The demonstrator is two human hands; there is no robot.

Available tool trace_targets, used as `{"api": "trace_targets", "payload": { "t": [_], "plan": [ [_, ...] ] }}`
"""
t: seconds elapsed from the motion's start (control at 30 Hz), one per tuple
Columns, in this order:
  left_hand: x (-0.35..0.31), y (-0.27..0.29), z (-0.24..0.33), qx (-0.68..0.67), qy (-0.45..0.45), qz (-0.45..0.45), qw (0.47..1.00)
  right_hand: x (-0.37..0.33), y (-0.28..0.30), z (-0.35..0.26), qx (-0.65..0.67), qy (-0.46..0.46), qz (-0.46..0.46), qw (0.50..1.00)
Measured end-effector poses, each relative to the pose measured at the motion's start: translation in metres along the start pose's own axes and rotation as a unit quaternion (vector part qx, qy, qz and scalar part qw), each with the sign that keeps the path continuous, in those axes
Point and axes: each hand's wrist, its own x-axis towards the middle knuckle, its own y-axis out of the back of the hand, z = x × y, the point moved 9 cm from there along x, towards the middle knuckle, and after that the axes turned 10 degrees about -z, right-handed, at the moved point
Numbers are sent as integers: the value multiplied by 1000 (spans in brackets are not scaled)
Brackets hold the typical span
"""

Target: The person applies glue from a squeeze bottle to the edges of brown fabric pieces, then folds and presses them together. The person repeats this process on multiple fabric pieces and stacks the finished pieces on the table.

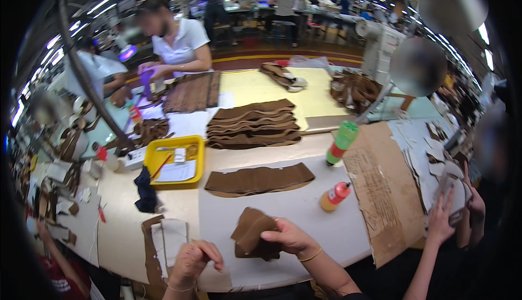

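Note:
My right hand (291, 238), with a thin bracelet at the wrist, grips a folded brown fabric piece (253, 233) between thumb and fingers, raised above the grey work surface (337, 240). Just left of it is my left hand (197, 261), apart from the piece, its fingers curled together; the inside of this hand is hidden. Beyond my hands lies a long curved brown panel (260, 181). Farther back, a stack of similar brown panels (253, 126) lies in overlapping layers. A white piece on brown material (173, 240) rests beside my left hand.
A yellow tray (200, 161) with papers and a dark cloth (145, 191) lie left. An orange bottle (334, 197), a green bottle (343, 142) and a cardboard sheet (380, 191) stand or lie right. A co-worker's hands (443, 213) hold pale pieces; another person (179, 44) works opposite.

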Motion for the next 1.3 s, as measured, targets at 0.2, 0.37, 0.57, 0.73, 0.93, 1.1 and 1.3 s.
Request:
{"api": "trace_targets", "payload": {
  "t": [0.2,0.37,0.57,0.73,0.93,1.1,1.3],
  "plan": [
    [-29,-4,-83,-67,94,-5,993,14,-16,0,-69,3,27,997],
    [-11,-7,-88,-195,75,139,968,10,-24,21,-99,-55,50,992],
    [-9,22,-77,-296,-2,255,920,-1,-14,39,-84,-11,90,992],
    [-9,29,-65,-228,-15,264,937,-9,-9,63,-83,-64,21,994],
    [-17,35,-58,-216,8,301,929,-6,-17,85,-95,-156,-28,983],
    [-4,45,-62,-202,33,312,928,-7,-18,87,-151,-181,-71,969],
    [-8,53,-43,-125,-43,326,936,1,-42,92,-342,-5,-279,897]
  ]
}}
